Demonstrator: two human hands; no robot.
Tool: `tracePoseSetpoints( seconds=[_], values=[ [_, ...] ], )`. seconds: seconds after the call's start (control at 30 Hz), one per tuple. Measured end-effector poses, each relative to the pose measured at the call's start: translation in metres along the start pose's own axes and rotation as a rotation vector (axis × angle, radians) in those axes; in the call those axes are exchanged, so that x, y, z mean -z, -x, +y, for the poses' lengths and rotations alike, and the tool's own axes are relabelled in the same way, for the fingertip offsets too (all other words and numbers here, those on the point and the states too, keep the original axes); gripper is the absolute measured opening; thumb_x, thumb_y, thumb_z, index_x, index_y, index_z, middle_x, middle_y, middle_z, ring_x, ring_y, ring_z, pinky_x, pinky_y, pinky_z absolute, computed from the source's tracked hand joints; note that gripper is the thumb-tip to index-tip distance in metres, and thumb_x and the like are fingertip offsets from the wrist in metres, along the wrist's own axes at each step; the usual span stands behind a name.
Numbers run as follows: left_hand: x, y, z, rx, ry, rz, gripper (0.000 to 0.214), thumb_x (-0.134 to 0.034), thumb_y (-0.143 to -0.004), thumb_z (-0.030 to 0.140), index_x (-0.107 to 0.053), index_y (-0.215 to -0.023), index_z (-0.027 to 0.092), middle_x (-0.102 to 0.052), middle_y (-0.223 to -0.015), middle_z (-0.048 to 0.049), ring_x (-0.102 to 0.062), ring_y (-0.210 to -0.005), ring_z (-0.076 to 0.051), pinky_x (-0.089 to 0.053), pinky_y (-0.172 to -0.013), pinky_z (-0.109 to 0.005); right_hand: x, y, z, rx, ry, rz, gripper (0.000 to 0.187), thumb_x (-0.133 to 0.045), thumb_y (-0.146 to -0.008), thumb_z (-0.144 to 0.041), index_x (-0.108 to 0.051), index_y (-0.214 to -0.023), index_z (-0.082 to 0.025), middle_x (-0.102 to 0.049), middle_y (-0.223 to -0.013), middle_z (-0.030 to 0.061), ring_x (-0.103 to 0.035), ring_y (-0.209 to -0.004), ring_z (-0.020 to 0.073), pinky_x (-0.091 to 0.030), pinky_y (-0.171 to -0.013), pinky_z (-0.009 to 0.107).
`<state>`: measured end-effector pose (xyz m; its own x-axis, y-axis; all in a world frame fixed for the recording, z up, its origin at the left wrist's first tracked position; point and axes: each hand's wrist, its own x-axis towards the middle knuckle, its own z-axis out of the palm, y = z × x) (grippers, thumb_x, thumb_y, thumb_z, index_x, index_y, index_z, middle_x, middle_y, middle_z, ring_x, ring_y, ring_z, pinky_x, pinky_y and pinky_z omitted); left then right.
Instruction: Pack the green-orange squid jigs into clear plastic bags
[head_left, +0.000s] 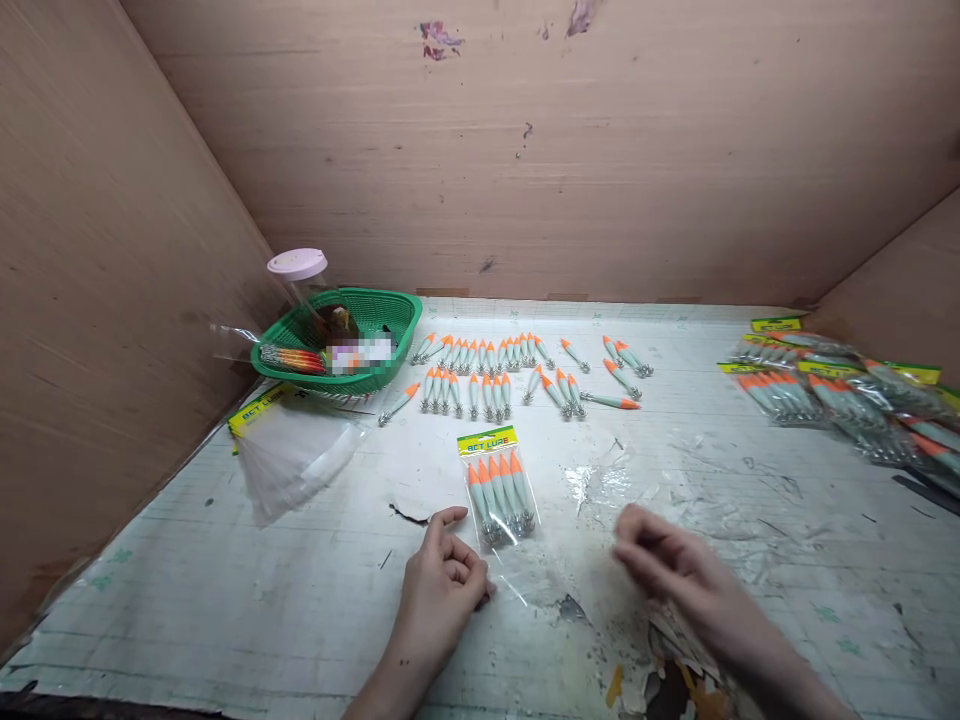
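Note:
A clear packet of lures (495, 490) lies in front of me, with a yellow-green header card and several orange-tipped, pale green squid lures inside. At its lower left edge is my left hand (446, 580), fingers loosely bent and spaced apart, close to the plastic flap. My right hand (664, 560) is off to the right of the packet, slightly blurred, with its fingers curled together. Whether anything small sits in those fingers is hidden. Behind the packet, loose lures (487, 395) lie in two rough rows.
On the left, a green basket (341, 380) holds a jar with a pink lid (298, 264) and packaged items. Fanned empty bags (296, 460) lie before it. Filled packets (847, 395) are piled at right beside a dark tool (926, 492). Wooden panels enclose the table.

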<state>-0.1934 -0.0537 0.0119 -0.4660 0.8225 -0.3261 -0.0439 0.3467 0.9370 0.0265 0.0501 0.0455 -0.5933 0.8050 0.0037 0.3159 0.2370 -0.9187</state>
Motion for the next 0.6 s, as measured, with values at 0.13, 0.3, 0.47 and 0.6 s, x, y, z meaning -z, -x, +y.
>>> tracePoseSetpoints(
  seconds=[0.13, 0.3, 0.47, 0.6],
  values=[
    [0.000, 0.001, 0.003, 0.012, 0.021, -0.020, 0.045, -0.058, -0.067, 0.023, -0.040, -0.108, 0.019, -0.054, -0.056, 0.0096, -0.061, -0.047, -0.014, -0.045, -0.047, -0.024, 0.007, 0.004, 0.001, 0.029, 0.209, 0.080, 0.017, -0.056, -0.084, -0.034, -0.057, -0.075, -0.020, -0.056, -0.063, -0.0005, -0.051, -0.055, 0.0122, -0.040, -0.050, 0.023],
    [0.002, 0.001, 0.006, 0.048, 0.030, -0.057, 0.048, -0.061, -0.065, 0.023, -0.039, -0.108, 0.018, -0.054, -0.056, 0.0100, -0.060, -0.047, -0.013, -0.045, -0.048, -0.024, -0.066, -0.017, -0.015, 0.092, 0.292, -0.306, 0.012, -0.058, -0.079, -0.016, -0.060, -0.090, -0.020, -0.061, -0.066, -0.0014, -0.054, -0.060, 0.0121, -0.040, -0.056, 0.022],
    [0.003, 0.000, 0.002, 0.019, -0.005, -0.024, 0.047, -0.059, -0.064, 0.019, -0.041, -0.107, 0.018, -0.054, -0.056, 0.0099, -0.054, -0.044, -0.010, -0.043, -0.047, -0.022, -0.090, -0.034, -0.026, 0.079, 0.241, -0.403, 0.011, -0.058, -0.073, -0.009, -0.053, -0.069, -0.018, -0.054, -0.061, -0.0037, -0.047, -0.055, 0.0097, -0.033, -0.051, 0.019],
    [0.001, -0.004, -0.002, 0.031, -0.008, -0.050, 0.048, -0.059, -0.064, 0.019, -0.040, -0.108, 0.019, -0.053, -0.055, 0.0106, -0.059, -0.045, -0.012, -0.047, -0.050, -0.024, -0.052, -0.026, -0.017, -0.028, 0.052, -0.394, 0.014, -0.050, -0.086, -0.028, -0.048, -0.075, -0.020, -0.043, -0.057, -0.0061, -0.039, -0.048, 0.0071, -0.031, -0.044, 0.017]
  ],
)
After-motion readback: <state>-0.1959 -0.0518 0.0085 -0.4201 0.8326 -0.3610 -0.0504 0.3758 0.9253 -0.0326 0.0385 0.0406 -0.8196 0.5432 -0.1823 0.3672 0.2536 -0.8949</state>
